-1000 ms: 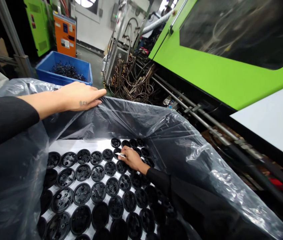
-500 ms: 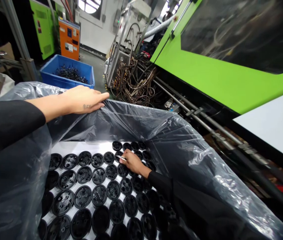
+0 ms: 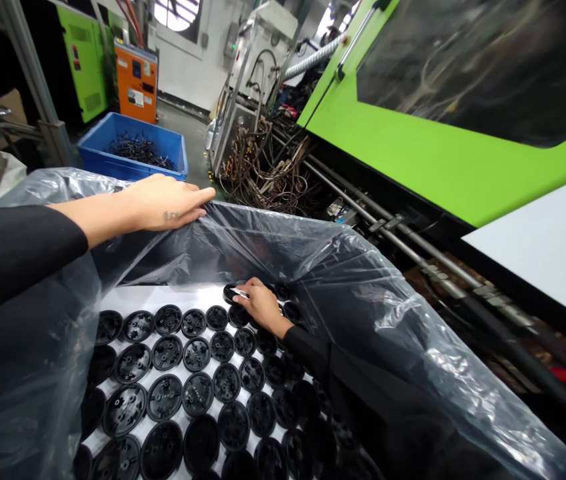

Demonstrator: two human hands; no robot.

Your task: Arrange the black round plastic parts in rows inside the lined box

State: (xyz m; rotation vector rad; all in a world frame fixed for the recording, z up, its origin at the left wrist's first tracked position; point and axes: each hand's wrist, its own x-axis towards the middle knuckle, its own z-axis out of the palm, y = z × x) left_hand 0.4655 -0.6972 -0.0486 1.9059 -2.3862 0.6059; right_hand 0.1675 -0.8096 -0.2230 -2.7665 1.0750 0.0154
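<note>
My left hand (image 3: 167,201) lies over the rim of a clear plastic liner (image 3: 277,233), its fingers closed over the edge. Inside the lined container, my right hand (image 3: 261,307) pinches a slim, pale, pen-like tool (image 3: 241,292); its exact kind is unclear. The tool's end is at a round black plastic part (image 3: 229,293) in the far row. Several rows of similar round black parts (image 3: 164,396), with small moulded posts inside, stand on a white sheet (image 3: 183,294). My right hand and sleeve hide some parts on the right.
Beyond the container, a blue bin (image 3: 133,167) holds a heap of thin black pieces. Behind it stands an orange machine (image 3: 135,83). A large green machine (image 3: 413,153) with metal rails fills the right. Tangled hoses (image 3: 267,163) hang beside a metal-framed unit.
My right hand has moved slightly away from me and left, bringing the tool from a second-row part to one in the farthest row. My left hand stays at the rim.
</note>
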